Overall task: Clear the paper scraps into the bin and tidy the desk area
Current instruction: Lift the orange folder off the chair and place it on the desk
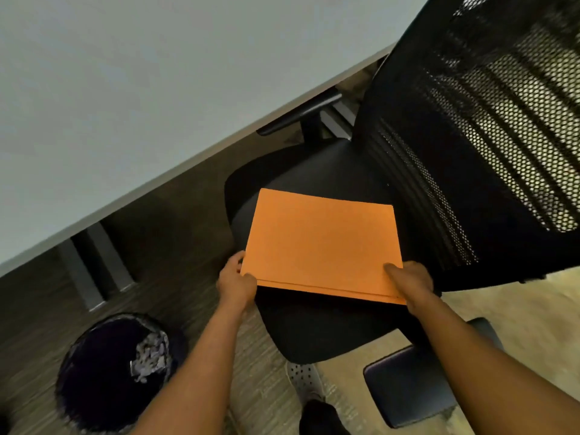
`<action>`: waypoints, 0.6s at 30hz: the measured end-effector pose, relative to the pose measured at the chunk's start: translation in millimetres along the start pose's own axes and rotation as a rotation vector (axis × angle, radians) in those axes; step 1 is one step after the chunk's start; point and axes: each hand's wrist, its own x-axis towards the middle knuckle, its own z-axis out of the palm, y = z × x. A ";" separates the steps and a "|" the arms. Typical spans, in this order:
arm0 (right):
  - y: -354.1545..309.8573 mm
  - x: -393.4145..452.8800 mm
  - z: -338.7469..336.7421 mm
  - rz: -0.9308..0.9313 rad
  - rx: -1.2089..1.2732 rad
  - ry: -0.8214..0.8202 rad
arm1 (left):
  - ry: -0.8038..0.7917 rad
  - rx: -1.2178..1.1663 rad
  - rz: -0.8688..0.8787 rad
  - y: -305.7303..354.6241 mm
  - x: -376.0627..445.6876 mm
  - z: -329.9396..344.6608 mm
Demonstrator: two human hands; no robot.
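Over the black padded seat point(314, 324) of the mesh-backed office chair, a flat orange paper folder point(320, 243) lies with its long axis running across the person from left to right and its open, layered edge toward the body. The left hand point(235, 282) pinches the near left corner, fingers curled under and thumb on top; the right hand point(411, 279) clamps the near right corner the same way, thumb pressed flat on the orange face. Both hands sit at equal reach, so neither is favoured. Whether the folder rests on the seat or hangs just above it cannot be told. Left of the seat and nearer the body, the round dark waste bin point(119, 372) stands on the carpet with shredded white paper scraps point(149, 359) already inside. Beyond the seat, the pale grey desktop point(141, 98) looks the likely place for the folder, up and away from the fingers.
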 end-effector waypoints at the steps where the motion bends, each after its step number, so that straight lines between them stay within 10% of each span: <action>1: -2.3 -4.8 -5.8 -0.026 0.058 -0.002 | 0.002 -0.025 0.006 2.1 -3.1 -6.6; 12: -83.7 -132.4 -88.3 -0.144 0.642 -0.361 | -0.110 0.062 0.119 26.4 -57.4 -114.6; 18: -164.8 -235.6 -128.6 -0.187 0.851 -0.467 | -0.239 0.202 0.482 28.4 -103.5 -192.0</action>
